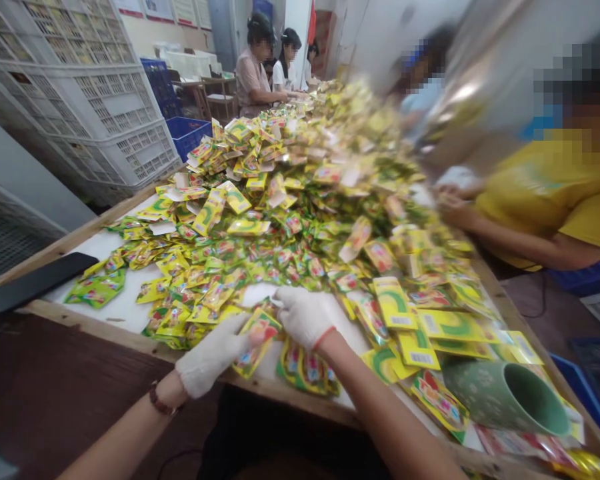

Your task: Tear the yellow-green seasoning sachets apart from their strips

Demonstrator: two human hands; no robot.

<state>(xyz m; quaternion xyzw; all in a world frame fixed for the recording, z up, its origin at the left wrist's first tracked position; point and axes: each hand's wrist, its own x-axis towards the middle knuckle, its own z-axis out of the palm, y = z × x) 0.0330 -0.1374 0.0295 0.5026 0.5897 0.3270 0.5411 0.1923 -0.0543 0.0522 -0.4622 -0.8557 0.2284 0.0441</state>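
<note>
Head view, looking down a long, wood-rimmed surface (127,310), white where bare at the near left. Buried along most of its length under a great heap of packets (265,227), glossy yellow and green, sloping down to the near edge and blurring on the far side. Over to the left, stacked white crates (125,87); across to the right, a co-worker in a yellow top (540,193). Further back, wall posters (157,8), too faint to read.

Down to the near right corner: a green cup (495,390) on its side, mouth turned to the right, pale blossoms on its wall. On to the action, front and centre! Reaching in with a white-gloved right hand (305,317), fingers curled beside the packet's top; cannot tell whether gripping it. From the other side, pinching firmly with an equally white-gloved left hand (213,357), thumb across the packet (255,340), held just over the near edge.

And what a bright little thing: flat, shiny, tilted, yellow with green along its edge, red fruit-like picture near the middle. Bold pale lettering on similar packets close by, but too blurred to spell out. Lying to the right, yellow packs (393,300) with a broad green arc, and smallest of all, printed barcodes (421,358), digits unreadable.
</note>
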